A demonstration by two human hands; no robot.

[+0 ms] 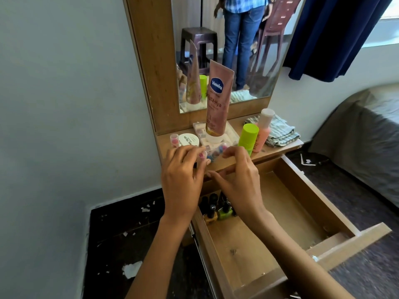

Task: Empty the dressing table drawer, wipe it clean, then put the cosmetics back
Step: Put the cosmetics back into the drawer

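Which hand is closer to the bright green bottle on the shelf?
The right hand. Its fingertips lie just left of the bright green bottle, near its base. The left hand is farther left, holding a small clear tube by the shelf's front edge.

You have a pink lotion tube with a blue oval badge, a lime-green bottle, a peach bottle capped pale pink, a green-and-white checked cloth, a navy curtain, a brown wood-grain drawer, and black-capped yellow and green nail polish bottles.
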